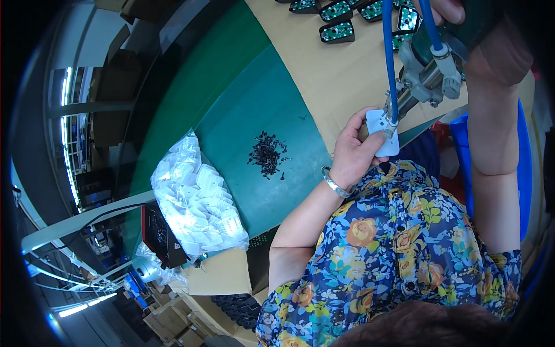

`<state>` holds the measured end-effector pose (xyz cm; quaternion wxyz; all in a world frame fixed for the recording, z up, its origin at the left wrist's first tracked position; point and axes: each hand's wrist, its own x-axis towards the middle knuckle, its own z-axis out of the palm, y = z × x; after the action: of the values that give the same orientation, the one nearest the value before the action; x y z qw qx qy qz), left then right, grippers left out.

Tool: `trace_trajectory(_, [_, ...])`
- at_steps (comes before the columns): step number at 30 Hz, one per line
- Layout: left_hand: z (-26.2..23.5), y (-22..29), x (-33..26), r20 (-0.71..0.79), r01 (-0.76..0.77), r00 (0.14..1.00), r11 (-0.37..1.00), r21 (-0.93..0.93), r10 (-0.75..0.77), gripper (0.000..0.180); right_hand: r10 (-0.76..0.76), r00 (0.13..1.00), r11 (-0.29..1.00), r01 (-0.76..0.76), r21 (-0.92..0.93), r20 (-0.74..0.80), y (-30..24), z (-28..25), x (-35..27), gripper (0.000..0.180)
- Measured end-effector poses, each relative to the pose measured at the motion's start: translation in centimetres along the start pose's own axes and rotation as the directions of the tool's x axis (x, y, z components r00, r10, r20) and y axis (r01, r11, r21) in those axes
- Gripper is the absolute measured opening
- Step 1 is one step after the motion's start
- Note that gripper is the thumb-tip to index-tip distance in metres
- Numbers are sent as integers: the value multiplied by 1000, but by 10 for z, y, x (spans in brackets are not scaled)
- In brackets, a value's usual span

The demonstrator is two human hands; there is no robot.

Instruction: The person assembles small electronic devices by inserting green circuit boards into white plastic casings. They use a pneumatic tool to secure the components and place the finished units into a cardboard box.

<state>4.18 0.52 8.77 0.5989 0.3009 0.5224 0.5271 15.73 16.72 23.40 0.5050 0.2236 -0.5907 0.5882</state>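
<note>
At one o'clock, over the tan board: I am driving a screw.
Left hand (354, 151): fingers are pinching the small white square plastic plate (383, 132).
Right hand (457, 10): fingers are wrapping the grey metal pneumatic screwdriver (425, 75); tip is touching the plate.
Loose black screws (267, 154): lying at nine o'clock of the plate.
Next, I judge: keeping the plate level, tip square.

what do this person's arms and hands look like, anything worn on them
Both forearms are bare, with no gloves on either hand. The left hand has a silver bangle around the wrist. The right hand shows only at the top edge, so rings cannot be told. Short sleeves of a blue blouse with yellow and orange flowers end at the upper arms.
</note>
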Motion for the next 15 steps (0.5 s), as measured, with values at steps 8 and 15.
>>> trace_trajectory(8, [0, 2, 0, -28, -10, 1000, 1000, 19, 11, 38, -51, 992, 996, 60, -71, 119, 1, -8, -4, 45])
trace_trajectory(15, [0, 6, 1, -20, -18, 1000, 999, 38, 19, 40, -32, 996, 997, 38, -69, 79, -1, -2, -10, 44])
